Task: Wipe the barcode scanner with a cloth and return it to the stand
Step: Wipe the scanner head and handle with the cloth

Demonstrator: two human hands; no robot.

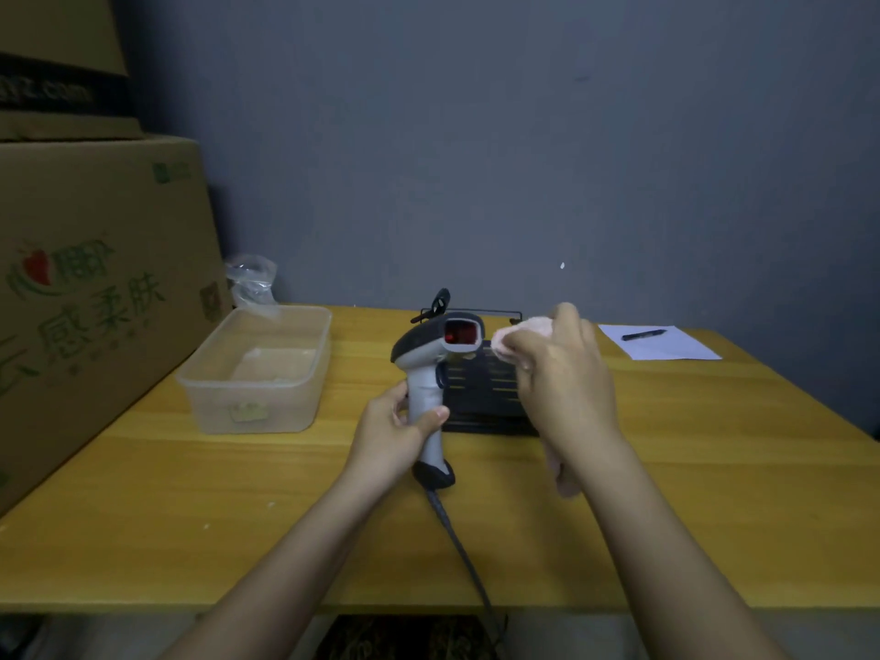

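Head view: grey-blue wall behind, yellow wooden worktop [666, 469] in front. Left hand [395, 431] is wrapped around the grey grip of the barcode scanner [431, 359] and holds it upright above the worktop, with the red scan window facing the camera. Right hand [562, 373] is bunched around a pale pink cloth [521, 333]; the cloth sits just beside the scanner head, on its right, and whether it actually touches I cannot tell. A loose end of the cloth hangs below the right wrist.

The black stand [481, 397] lies flat on the worktop directly behind and between both hands, empty. A grey cable [452, 526] runs from the scanner's base toward the near edge.

Handling, as a judgement: the scanner looks like light hard plastic, rigid, with smooth sides that could slip; the grip is the sensible hold, keeping fingers off the trigger and the window. The window is probably the scratch-prone part. The cable may drag when setting it back. The cloth is soft and limp.

Left of the left hand is a clear plastic tub [257, 369], and beyond it a cardboard box [95, 278]. The box print is green Chinese, with "感柔肤" partly readable beside a red heart logo. A smaller label on the box is too blurred. Far right of the right hand, a pen [644, 334] lies on a paper sheet [666, 347], with no writing legible.
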